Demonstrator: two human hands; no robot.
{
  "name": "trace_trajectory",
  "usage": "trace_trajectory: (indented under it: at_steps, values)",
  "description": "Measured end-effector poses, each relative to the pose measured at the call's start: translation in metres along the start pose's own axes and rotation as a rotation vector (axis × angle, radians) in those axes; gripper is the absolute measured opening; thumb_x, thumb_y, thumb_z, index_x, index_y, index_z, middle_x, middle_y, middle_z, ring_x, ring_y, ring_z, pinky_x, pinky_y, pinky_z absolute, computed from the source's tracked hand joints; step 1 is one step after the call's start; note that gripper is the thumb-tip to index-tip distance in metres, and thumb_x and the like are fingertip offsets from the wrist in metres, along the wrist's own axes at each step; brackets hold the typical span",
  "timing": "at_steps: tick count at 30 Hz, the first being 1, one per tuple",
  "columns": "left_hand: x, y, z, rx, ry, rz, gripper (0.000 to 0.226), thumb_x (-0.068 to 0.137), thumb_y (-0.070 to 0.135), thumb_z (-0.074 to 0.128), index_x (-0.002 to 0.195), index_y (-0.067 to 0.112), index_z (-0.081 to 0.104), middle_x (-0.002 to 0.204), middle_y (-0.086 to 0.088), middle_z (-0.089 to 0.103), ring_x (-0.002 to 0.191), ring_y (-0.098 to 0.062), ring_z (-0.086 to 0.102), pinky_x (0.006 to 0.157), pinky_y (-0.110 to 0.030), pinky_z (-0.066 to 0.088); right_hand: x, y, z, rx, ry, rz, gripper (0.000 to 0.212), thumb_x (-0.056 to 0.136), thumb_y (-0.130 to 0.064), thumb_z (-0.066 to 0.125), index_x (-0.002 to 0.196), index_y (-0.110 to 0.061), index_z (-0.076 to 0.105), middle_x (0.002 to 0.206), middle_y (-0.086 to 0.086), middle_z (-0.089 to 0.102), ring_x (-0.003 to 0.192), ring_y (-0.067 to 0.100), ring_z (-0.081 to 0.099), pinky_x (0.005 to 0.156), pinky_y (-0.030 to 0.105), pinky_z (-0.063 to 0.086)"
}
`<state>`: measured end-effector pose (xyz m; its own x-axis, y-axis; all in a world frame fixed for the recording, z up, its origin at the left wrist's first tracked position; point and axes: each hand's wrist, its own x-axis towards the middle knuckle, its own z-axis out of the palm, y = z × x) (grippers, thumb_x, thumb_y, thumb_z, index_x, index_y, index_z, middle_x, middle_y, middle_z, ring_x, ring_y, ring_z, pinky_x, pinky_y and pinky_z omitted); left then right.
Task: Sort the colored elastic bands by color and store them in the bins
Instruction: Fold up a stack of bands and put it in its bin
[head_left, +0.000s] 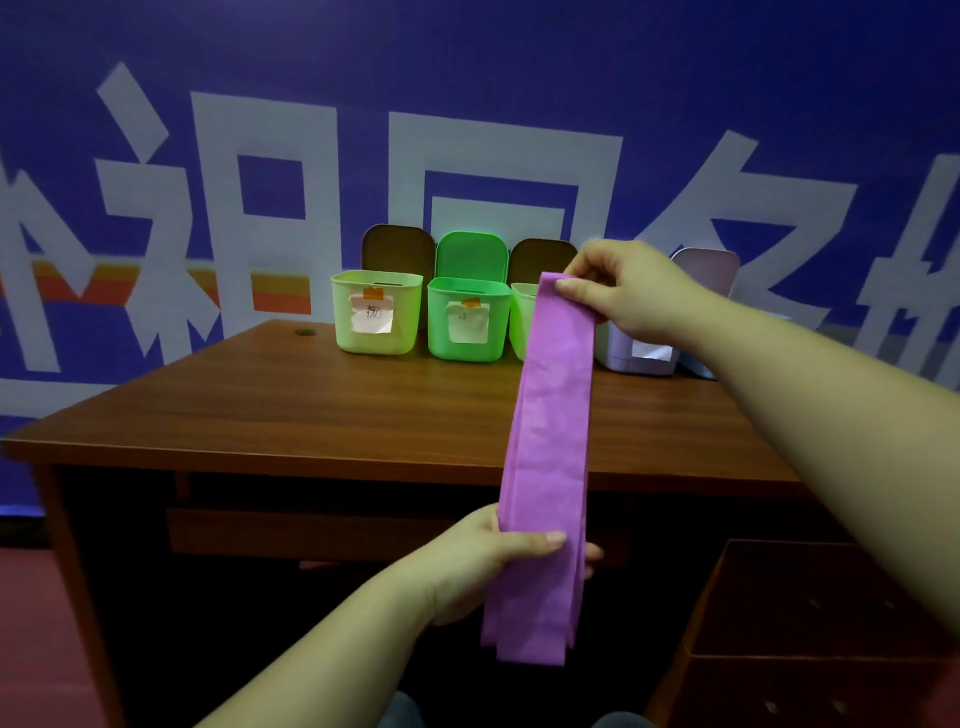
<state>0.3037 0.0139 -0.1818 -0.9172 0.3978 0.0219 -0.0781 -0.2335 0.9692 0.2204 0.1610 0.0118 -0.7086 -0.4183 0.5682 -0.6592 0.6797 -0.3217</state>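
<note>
A purple elastic band (550, 457) is held up in the air in front of the tabletop (311, 400), stretched lengthwise between two hands. Its upper end is pinched by the right hand (628, 291), thumb over fingers, just in front of the row of bins. Its lower part is gripped by the left hand (498, 556), thumb across the front and fingers curled behind, while the folded tail hangs free below. Both grips are closed on the band; nothing is let go yet.

As for progress, this band is judged to be mid-sort: picked up, not yet stored. How many bands are already put away cannot be told, since the bin interiors are hidden from this angle.

At the back of the tabletop a pale green bin (376, 312) and a brighter green bin (467, 319) are lined up, each with a paper label on the front and its lid raised behind. A third green bin (521, 322) is mostly covered by the band. A lilac bin (639, 356) is seen behind the right wrist, and it is judged the likely home for this colour.

A brown box (810, 623) sits low at the right. The band's length and dangling tail are what may snag on a rim; folding is probably needed first.
</note>
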Motion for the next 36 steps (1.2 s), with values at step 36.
trace_trajectory:
  at_steps: [36]
  values:
    - [0.022,0.062,-0.133,1.11,0.906,0.046,0.023,0.068,0.04,0.08,0.079,0.024,0.067,0.074,0.007,0.067,0.071,-0.004,0.06,0.062,-0.021,0.043,-0.039,0.181,0.123,-0.162,0.059,0.618,0.025,0.089,-0.041,0.057,0.075,-0.021,0.058,0.104,0.016,0.063,0.097,0.036,0.058,0.074,0.035,0.041]
